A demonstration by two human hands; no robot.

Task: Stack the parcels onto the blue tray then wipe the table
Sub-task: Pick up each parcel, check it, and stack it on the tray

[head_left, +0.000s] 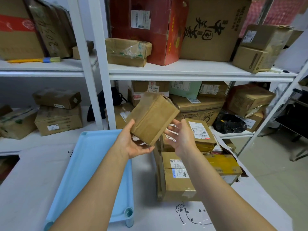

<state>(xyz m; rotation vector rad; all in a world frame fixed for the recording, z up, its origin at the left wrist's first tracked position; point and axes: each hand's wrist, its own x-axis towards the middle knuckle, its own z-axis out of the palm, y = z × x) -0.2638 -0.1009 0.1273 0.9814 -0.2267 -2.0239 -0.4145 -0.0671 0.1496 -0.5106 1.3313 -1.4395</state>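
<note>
**Parcel held over the tray's far corner**

The small brown taped cardboard parcel [152, 117] is tilted in the air, just above the far right corner of the shallow light-blue plastic tray [86, 164], which has nothing visible on it. The left hand [133, 145] carries it from below, fingers curled under the bottom edge and thumb up the near face, likely so the weight sits in the palm. The right hand [181, 139] is spread and relaxed at the parcel's lower right side, holding nothing; whether it touches cannot be told. It looks placed to steady or turn the box. The pile of brown labelled parcels [178, 179] lies on the white surface [33, 180] just beside the tray, within easy reach. White shelves [183, 70] packed with boxes stand behind.
</note>
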